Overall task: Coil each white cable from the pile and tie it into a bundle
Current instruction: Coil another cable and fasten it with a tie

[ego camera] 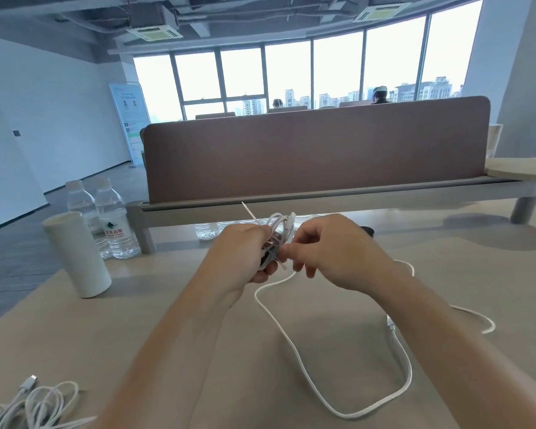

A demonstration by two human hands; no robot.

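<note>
Far left, near edge of table [167, 320]: a loose pile of white cables [34, 404] is lying untied, one connector end showing at its top.

Left, further back: a plain white cup [75, 255] is standing upright, no writing seen on it. Just behind it two clear water bottles [115, 224] are standing side by side. The nearer one is showing a red label band with white characters, appearing to read 农夫山泉, under a green mountain mark.

Background left: a standing banner [130, 119] is being seen against the wall, its text too small to read.

Centre, above the table: a coiled white cable bundle [276, 236] is being held up between both hands. The left hand [242, 252] is being kept curled round the coil, fingers clamped on it. A thin white tie end [247, 209] is sticking up behind the left hand.

The right hand [331, 252] is being used to pinch a strand at the coil, thumb and forefinger together, other fingers bent.

Right of centre: a loose white cable [322, 397] is hanging from the hands and lying in a wide loop on the table, passing under the right forearm.
</note>
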